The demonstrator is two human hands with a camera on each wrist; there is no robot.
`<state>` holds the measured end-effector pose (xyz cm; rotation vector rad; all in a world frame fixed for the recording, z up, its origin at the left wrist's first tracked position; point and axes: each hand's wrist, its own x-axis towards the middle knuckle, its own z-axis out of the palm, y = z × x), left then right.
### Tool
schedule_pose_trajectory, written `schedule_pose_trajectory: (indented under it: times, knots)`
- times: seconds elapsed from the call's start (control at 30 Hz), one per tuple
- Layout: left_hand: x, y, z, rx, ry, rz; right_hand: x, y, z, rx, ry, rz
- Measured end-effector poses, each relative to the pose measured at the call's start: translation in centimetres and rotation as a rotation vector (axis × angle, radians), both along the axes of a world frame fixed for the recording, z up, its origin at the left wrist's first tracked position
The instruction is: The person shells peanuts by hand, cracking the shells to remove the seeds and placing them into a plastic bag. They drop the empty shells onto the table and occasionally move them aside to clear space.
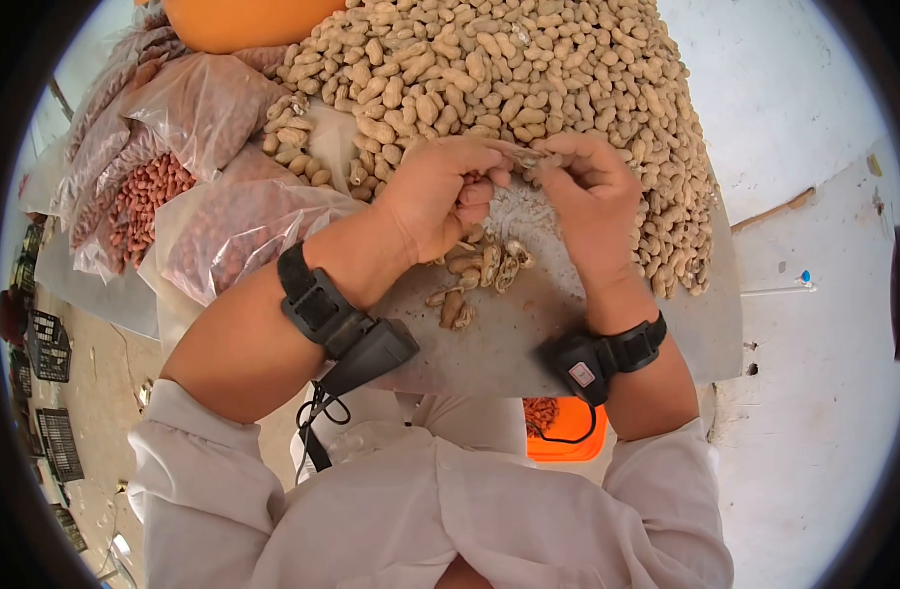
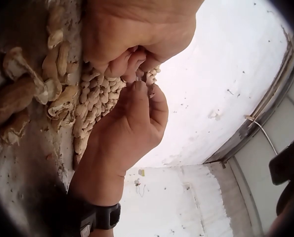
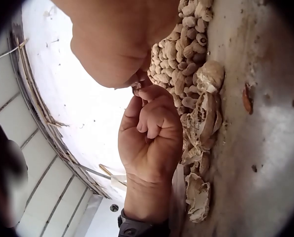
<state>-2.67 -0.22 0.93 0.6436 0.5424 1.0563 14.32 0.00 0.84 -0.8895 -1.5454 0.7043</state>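
Note:
Fingertip to fingertip, my two hands meet at the front of a big heap of peanuts [image 1: 499,69]. Both pinch one peanut [image 1: 530,157] between thumb and fingers; its shell is mostly covered by the fingertips. My left hand [image 1: 435,187] comes in from the left, with its other fingers curled toward the palm. My right hand [image 1: 597,196] faces it from the right, thumb against forefinger. Below the hands, split peanut shells [image 1: 484,270] lie in a small pile on the grey tabletop [image 1: 509,344]; they show close up as broken shells [image 3: 203,118] in the right wrist view.
Clear plastic bags [image 1: 204,108] of red peanut kernels [image 1: 145,206] stand at the left. An orange container [image 1: 253,20] sits at the back. Under the table edge is an orange basin [image 1: 577,437] with kernels. Black crates [image 1: 59,444] stand on the floor; a white wall [image 1: 813,393] is at the right.

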Motion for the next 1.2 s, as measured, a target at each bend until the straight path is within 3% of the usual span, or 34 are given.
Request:
schedule_pose_trajectory:
  times: [0.1, 0.2, 0.3, 0.4, 0.5, 0.7, 0.8, 0.9, 1.0, 1.1, 1.2]
  knots:
    - [-0.5, 0.3, 0.2, 0.028, -0.038, 0.089, 1.2, 0.5, 0.1, -0.148, -0.022, 0.075]
    - [-1.3, 1.1, 0.1, -0.022, -0.155, 0.126, 1.8, 0.7, 0.4, -0.292, -0.182, 0.376]
    - [-1.8, 1.8, -0.4, -0.058, -0.255, 0.131, 1.4, -0.1, 1.2, -0.336, -0.332, 0.429]
    - [-1.9, 2.2, -0.4, -0.078, -0.298, 0.149, 1.2, 0.5, 0.7, -0.119, -0.439, 0.235]
    - [-1.8, 2.1, 0.2, -0.101, -0.305, 0.180, 0.5, 0.7, 1.3, -0.052, -0.622, 0.030]
    - [-1.7, 1.7, 0.2, -0.086, -0.312, 0.193, -0.3, 1.2, -0.2, 0.260, -0.937, -0.014]
    - [-1.8, 1.9, -0.1, -0.061, -0.298, 0.159, -0.5, 1.0, -0.1, 0.210, -0.966, -0.029]
    - [-1.7, 1.7, 0.0, -0.034, -0.242, 0.146, -0.2, 1.4, -0.3, 0.180, -0.898, -0.036]
    - [-1.5, 1.5, -0.5, 0.049, -0.111, 0.145, 0.1, 1.4, 0.0, 0.031, -0.623, -0.065]
    - [-0.9, 1.1, -0.4, 0.142, 0.087, 0.149, 0.5, 1.5, 0.0, -0.196, -0.123, 0.091]
    - [-0.3, 0.6, -0.2, 0.242, 0.287, 0.169, 0.1, 0.8, 0.5, -0.196, 0.107, 0.180]
